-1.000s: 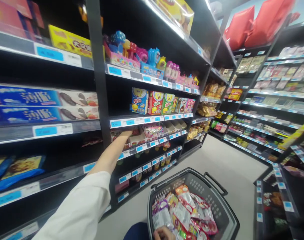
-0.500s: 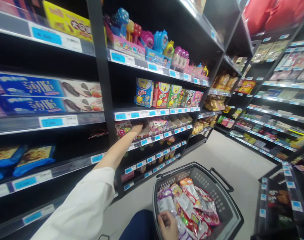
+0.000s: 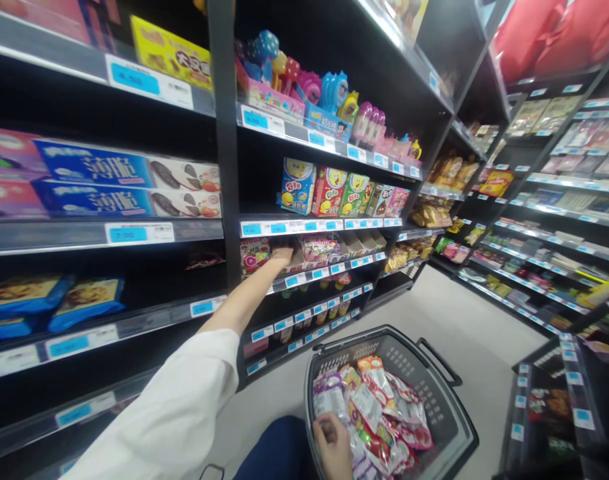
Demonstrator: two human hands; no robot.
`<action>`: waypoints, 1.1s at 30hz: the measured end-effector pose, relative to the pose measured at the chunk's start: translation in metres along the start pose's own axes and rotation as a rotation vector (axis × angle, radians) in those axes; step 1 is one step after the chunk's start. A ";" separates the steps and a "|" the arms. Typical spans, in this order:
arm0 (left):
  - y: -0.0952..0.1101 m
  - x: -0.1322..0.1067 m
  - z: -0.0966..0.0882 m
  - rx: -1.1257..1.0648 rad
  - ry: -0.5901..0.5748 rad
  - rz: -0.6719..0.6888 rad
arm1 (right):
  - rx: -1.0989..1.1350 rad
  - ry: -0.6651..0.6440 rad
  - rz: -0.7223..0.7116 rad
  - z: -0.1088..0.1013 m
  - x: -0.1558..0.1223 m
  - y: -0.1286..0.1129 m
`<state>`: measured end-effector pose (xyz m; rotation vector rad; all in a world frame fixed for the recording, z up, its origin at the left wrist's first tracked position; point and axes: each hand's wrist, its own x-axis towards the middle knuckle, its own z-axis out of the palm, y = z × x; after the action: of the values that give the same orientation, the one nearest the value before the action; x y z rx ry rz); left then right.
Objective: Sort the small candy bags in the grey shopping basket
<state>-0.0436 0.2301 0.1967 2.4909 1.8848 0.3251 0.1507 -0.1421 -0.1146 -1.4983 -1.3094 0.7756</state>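
My left hand reaches into a cardboard display box on a shelf, between pink candy packets and more pink packets. Its fingers are hidden inside, so their grip does not show. My right hand is at the near left side of a grey shopping basket, over the packets in it. The fingers are curled, and whatever they may hold is hidden. Several shiny candy packets lie heaped in the basket.
Blue biscuit boxes fill a shelf at left. Small snack boxes stand above my left hand, with colourful toy candies higher up. A low display rack is at right, beyond the grey floor.
The view has shifted slightly, so the left shelves sit further right. My left hand stays in the display box, and my right hand stays curled over the basket's left side.
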 end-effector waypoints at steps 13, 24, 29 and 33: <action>0.083 -0.072 0.021 -0.022 0.337 0.199 | -0.036 -0.046 -0.016 -0.002 -0.006 -0.019; 0.157 -0.139 0.194 -0.024 -0.096 0.867 | -0.048 -0.199 0.047 -0.015 -0.014 0.000; 0.155 -0.147 0.233 -0.045 -0.159 0.951 | -0.051 -0.246 0.061 -0.045 -0.026 0.002; 0.161 -0.152 0.245 -0.073 -0.179 1.006 | -0.055 -0.295 0.110 -0.070 -0.032 0.000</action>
<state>0.1107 0.0706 -0.0478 3.0499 0.4242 0.1334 0.2074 -0.1902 -0.0952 -1.5522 -1.4835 1.0709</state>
